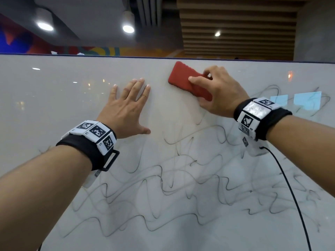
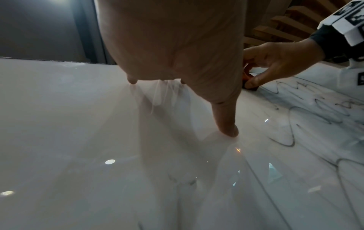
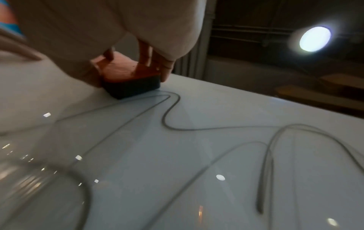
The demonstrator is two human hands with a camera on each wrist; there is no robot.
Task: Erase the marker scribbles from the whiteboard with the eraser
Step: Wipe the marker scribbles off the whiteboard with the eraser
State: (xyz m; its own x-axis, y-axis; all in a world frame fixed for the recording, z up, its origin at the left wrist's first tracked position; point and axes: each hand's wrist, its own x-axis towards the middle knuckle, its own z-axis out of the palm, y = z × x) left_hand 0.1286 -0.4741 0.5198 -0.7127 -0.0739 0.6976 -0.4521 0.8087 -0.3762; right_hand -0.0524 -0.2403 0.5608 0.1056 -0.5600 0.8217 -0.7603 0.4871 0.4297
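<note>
A glossy whiteboard (image 1: pixel 54 98) fills the head view, and black marker scribbles (image 1: pixel 181 187) wind across its lower and right parts. My right hand (image 1: pixel 215 91) grips a red eraser (image 1: pixel 183 77) with a dark felt base (image 3: pixel 132 88) and holds it flat on the board just under the top edge. Thumb and fingers curl over the eraser's sides. My left hand (image 1: pixel 126 107) lies flat on the board to the left of the eraser, fingers straight and spread. The left thumb (image 2: pixel 226 123) touches the surface.
The board's top edge (image 1: pixel 163 57) runs just above the eraser. A black cable (image 1: pixel 290 189) hangs from my right wristband across the board's right side. The upper left of the board bears no marks. Ceiling lights (image 1: pixel 128 28) shine above.
</note>
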